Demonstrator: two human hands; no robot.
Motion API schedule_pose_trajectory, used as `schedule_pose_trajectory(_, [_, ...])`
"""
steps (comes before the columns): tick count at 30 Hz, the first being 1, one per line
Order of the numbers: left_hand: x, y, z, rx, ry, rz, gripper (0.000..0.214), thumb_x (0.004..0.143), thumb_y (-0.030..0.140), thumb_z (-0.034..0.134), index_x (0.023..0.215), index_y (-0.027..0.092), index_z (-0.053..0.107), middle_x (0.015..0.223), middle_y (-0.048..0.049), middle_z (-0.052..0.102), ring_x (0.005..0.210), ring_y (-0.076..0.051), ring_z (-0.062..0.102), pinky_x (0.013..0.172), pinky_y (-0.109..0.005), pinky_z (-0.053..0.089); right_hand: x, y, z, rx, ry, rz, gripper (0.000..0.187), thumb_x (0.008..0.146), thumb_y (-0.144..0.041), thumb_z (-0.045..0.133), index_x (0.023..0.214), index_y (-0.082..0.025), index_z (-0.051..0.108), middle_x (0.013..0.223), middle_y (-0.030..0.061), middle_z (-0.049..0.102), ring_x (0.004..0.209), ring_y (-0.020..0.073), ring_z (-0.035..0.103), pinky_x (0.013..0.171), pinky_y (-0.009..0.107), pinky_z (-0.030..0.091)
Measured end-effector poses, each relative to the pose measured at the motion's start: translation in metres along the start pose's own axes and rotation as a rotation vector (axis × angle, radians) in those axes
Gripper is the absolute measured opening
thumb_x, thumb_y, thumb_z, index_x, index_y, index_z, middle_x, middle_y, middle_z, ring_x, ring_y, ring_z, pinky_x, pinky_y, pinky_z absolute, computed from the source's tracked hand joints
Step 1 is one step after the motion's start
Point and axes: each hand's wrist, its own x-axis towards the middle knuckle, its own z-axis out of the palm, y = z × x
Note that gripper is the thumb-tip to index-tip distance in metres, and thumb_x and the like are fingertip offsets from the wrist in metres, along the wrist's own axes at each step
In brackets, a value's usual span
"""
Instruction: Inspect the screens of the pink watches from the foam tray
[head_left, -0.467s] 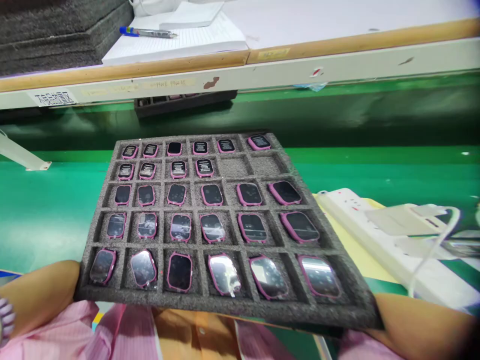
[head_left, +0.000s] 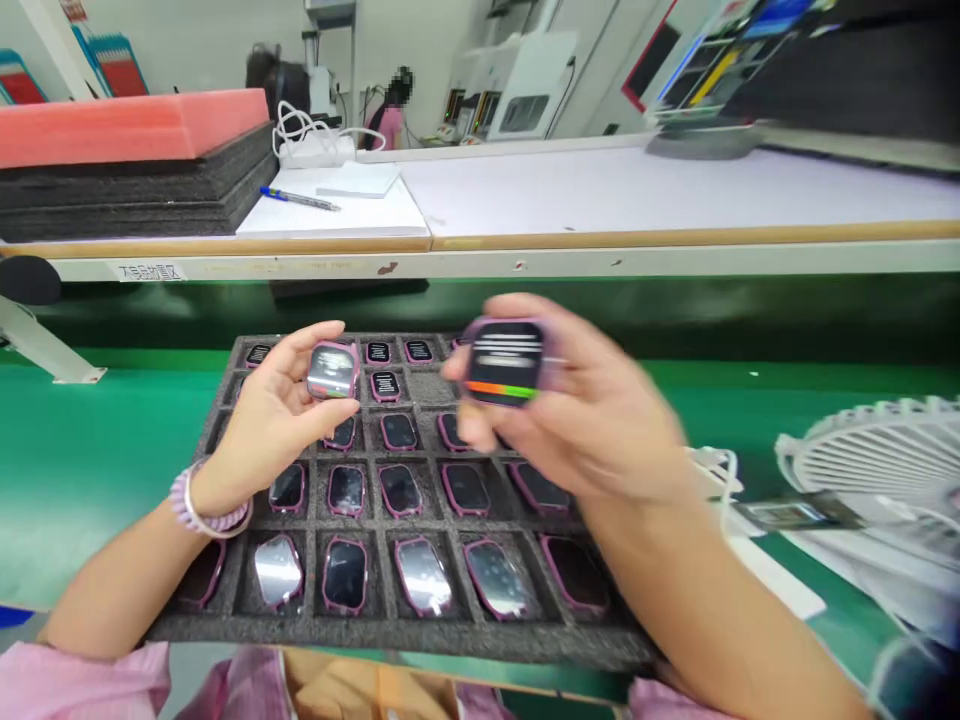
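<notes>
A dark foam tray with a grid of pockets lies in front of me, and several pink-rimmed smartwatch bodies rest in it. My left hand is raised over the tray's left side and grips one pink watch body between thumb and fingers. My right hand hovers over the tray's middle, blurred, and holds another watch body with its back label turned toward me. A beaded bracelet sits on my left wrist.
The tray rests on a green belt. Behind it a white shelf carries a notepad with a blue pen, a stack of dark foam sheets and a pink block. A white fan stands at the right. A person sits far behind.
Both hands came up from under the tray's near edge, and each now grips a watch body above it. The view has tilted upward, showing more of the shelf and room.
</notes>
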Motion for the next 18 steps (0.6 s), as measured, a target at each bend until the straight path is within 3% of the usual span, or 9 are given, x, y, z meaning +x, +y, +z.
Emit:
schedule_pose_trajectory(5, [0.013, -0.03, 0.003, -0.011, -0.012, -0.039, 0.069, 0.078, 0.023, 0.086, 0.139, 0.02, 0.052, 0.125, -0.0081, 0.065, 0.093, -0.011, 0.066, 0.077, -0.018, 0.059, 0.027, 0.028, 0.001, 0.166, -0.014, 0.135, 0.063, 0.088, -0.033, 0.089, 0.143, -0.027, 0.058, 0.122, 0.0057, 0.073, 0.091, 0.0186, 0.076, 0.085, 0.033, 0.065])
schedule_pose_trajectory(12, [0.011, -0.03, 0.006, -0.026, -0.014, -0.045, 0.062, 0.078, 0.024, 0.082, 0.134, 0.02, 0.054, 0.115, -0.0044, 0.065, 0.07, -0.006, 0.065, 0.072, -0.021, 0.064, 0.028, 0.037, 0.007, 0.071, -0.001, 0.119, 0.058, 0.084, -0.025, 0.083, 0.135, -0.023, 0.056, 0.115, 0.0045, 0.071, 0.082, 0.0148, 0.071, 0.075, 0.029, 0.059])
schedule_pose_trajectory(18, [0.007, -0.032, 0.012, -0.076, -0.052, -0.078, 0.059, 0.078, 0.025, 0.082, 0.131, 0.018, 0.054, 0.117, -0.0056, 0.066, 0.073, -0.01, 0.073, 0.074, -0.023, 0.067, 0.027, 0.038, 0.013, 0.034, 0.009, 0.088, 0.051, 0.08, -0.023, 0.08, 0.125, -0.022, 0.057, 0.096, -0.0003, 0.067, 0.075, 0.014, 0.067, 0.071, 0.028, 0.055])
